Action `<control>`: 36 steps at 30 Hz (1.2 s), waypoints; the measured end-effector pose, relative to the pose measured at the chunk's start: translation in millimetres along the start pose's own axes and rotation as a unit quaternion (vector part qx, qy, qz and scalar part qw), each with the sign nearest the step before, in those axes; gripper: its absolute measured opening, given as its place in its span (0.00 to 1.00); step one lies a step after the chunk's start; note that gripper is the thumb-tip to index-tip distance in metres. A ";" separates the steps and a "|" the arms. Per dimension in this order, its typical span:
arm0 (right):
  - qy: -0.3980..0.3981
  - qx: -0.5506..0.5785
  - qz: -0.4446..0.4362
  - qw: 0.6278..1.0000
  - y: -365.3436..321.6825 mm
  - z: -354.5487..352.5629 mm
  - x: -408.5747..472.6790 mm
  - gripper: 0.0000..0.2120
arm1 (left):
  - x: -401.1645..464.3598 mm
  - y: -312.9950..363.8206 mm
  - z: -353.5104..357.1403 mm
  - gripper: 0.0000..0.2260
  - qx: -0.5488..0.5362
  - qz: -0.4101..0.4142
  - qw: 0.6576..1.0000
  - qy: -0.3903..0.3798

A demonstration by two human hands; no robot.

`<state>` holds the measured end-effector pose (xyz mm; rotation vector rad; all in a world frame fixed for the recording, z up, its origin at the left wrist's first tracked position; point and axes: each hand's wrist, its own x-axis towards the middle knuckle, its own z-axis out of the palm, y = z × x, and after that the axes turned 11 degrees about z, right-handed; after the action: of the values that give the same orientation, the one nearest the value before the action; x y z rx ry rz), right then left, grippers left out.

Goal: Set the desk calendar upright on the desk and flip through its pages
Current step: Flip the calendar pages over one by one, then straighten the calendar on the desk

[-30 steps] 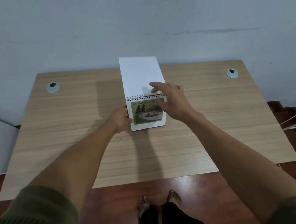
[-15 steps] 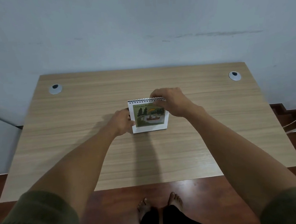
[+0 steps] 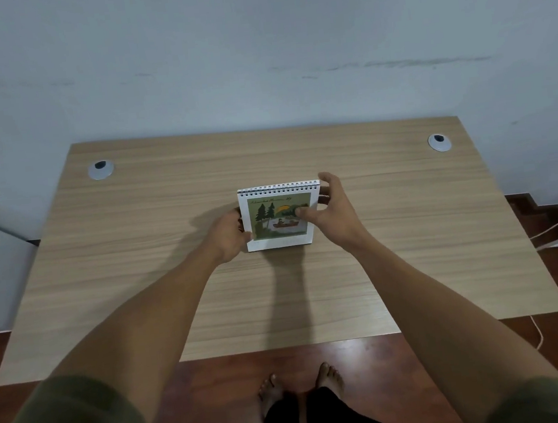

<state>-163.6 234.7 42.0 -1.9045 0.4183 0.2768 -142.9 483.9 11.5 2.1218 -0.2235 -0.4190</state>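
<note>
The desk calendar (image 3: 277,223) stands upright in the middle of the wooden desk (image 3: 141,294), its spiral binding on top. The page facing me shows a green picture of trees, a sun and a boat. My left hand (image 3: 228,235) grips the calendar's left edge. My right hand (image 3: 331,211) is at the right edge, thumb on the front page and fingers curled behind the top right corner.
Two round grey cable grommets sit at the desk's back corners, one on the left (image 3: 101,168) and one on the right (image 3: 439,142). A pale wall rises right behind the desk. My bare feet (image 3: 299,383) stand on the red-brown floor.
A white page that stood raised above the binding has gone over to the back. My right hand moved from the top of the binding down to the right edge.
</note>
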 end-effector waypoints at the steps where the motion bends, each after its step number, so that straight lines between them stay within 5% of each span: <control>1: 0.002 0.016 0.005 1.000 0.7 0.2 -0.2 0.39 | -0.3 0.8 0.3 0.20 -0.002 0.001 1.000 0.001; 4: 0.003 0.016 0.013 1.000 0.8 0.3 1.0 0.32 | 0.3 2.2 2.1 0.18 -0.014 0.000 1.000 -0.004; 9: 0.001 0.001 0.070 0.998 10.5 5.2 3.7 0.35 | 2.3 -6.0 8.8 0.21 -0.011 -0.013 1.000 -0.015; 14: -0.012 -0.047 0.108 0.993 32.2 14.4 5.7 0.19 | -1.8 -12.7 19.3 0.20 -0.016 -0.015 0.999 -0.025; 24: -0.056 -0.180 0.027 0.982 59.2 19.4 13.8 0.21 | -5.8 -60.5 29.5 0.21 0.187 0.017 0.981 -0.056; 29: -0.048 -0.281 0.009 0.959 64.0 21.7 29.6 0.19 | 1.8 -68.7 33.7 0.26 0.206 0.013 0.977 -0.051; 36: -0.012 -0.262 -0.021 0.965 58.9 28.1 73.9 0.16 | 48.6 -68.6 23.9 0.20 0.216 0.030 0.976 -0.017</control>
<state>-120.5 230.2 -46.6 -2.4206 0.3049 0.4132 -107.1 487.8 -68.1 2.5258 -0.4301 -0.3972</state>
